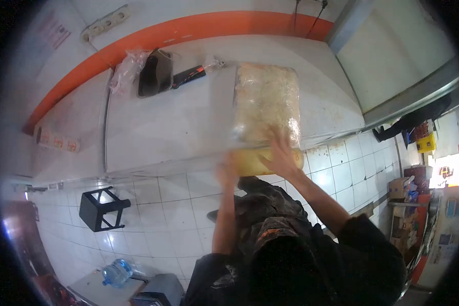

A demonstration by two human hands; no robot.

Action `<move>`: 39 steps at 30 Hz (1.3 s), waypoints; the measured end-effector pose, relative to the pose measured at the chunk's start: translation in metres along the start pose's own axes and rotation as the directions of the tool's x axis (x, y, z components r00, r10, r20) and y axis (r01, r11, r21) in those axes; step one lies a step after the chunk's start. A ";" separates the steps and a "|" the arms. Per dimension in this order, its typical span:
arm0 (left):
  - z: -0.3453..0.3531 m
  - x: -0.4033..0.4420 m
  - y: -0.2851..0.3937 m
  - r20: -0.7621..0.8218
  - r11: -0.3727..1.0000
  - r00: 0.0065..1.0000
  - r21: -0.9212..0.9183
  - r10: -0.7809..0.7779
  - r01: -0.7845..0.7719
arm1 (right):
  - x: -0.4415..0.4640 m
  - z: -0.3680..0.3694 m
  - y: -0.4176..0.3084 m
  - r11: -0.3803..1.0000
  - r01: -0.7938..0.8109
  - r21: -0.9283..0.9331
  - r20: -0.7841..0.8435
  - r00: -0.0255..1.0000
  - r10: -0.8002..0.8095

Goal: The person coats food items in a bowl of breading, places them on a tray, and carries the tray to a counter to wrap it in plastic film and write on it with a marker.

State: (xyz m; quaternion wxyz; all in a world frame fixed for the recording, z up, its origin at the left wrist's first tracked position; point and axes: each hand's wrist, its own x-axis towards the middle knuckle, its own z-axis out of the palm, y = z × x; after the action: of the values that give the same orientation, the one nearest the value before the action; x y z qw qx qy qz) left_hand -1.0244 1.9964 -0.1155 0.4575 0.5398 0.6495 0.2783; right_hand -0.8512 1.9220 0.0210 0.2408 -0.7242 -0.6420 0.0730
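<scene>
A plastic-wrapped block of pale, rounded pieces [266,97] lies on the white counter [163,137]. Along the counter's front edge, just before the block, is a yellowish roll [249,162]. My right hand [282,155] rests over the roll's right part, its fingers spread and reaching onto the front of the wrapped block. At the roll's left end is my left hand [227,171]; it is smeared by motion, so its fingers cannot be made out.
Farther back on the counter lie a black pouch [156,74], a black-handled tool [189,76] and crumpled plastic [127,70]. A printed roll [58,141] lies at the far left. Below stand a black stool [99,209] and a water bottle [118,273].
</scene>
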 end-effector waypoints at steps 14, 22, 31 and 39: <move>0.002 -0.035 0.002 -0.027 0.992 0.995 0.087 -0.092 0.094 | 0.108 0.116 0.011 0.765 0.467 -0.443 0.323 0.879 -0.350; 0.057 -0.153 -0.025 -0.327 0.890 0.902 -0.441 -0.281 0.118 | 0.106 0.121 0.023 0.692 0.617 -0.374 0.355 0.785 -0.508; 0.136 -0.273 -0.104 -0.508 0.754 0.730 -0.657 -0.458 0.017 | 0.053 0.069 0.107 0.257 0.965 -0.057 0.445 0.255 -0.858; 0.090 -0.342 -0.108 -0.784 0.922 0.486 -0.348 -0.386 0.170 | -0.007 -0.027 0.226 0.437 0.890 0.131 0.755 0.196 -0.626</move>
State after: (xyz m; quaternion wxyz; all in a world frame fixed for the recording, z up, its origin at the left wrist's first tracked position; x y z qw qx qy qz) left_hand -0.9925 1.6288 -0.1461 0.1853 0.1708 0.8311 0.4958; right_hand -0.6388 1.8945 -0.0570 -0.1536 -0.2365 -0.9537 0.1043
